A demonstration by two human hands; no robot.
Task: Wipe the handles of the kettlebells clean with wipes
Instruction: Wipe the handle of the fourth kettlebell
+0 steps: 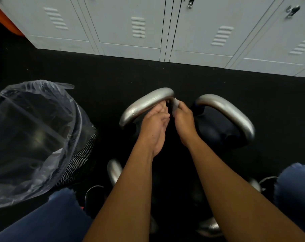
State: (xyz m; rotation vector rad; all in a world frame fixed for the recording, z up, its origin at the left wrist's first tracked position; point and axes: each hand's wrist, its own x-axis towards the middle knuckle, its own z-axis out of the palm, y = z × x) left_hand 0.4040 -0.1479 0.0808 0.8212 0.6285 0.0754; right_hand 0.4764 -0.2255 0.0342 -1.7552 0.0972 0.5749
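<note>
Head view: your right hand (pixel 184 119) pinches the wipe (pixel 175 106) against the near kettlebell handle (pixel 144 103); your left hand (pixel 156 124) reaches under that bar, its grip unclear. The second handle (pixel 226 110) waits right of your grip. So small a wipe could slip free.

The scene is dim low down and brighter at the top, where the pale lockers (pixel 130 28) catch even light. The black floor (pixel 95 70) swallows detail, so the kettlebell bodies merge into it. Soft glare runs along the steel handles (pixel 148 102) and the bin liner (pixel 34 105). The picture is slightly soft throughout, blurrier at the lower edge, and the locker lines splay outward from wide-angle distortion.
</note>
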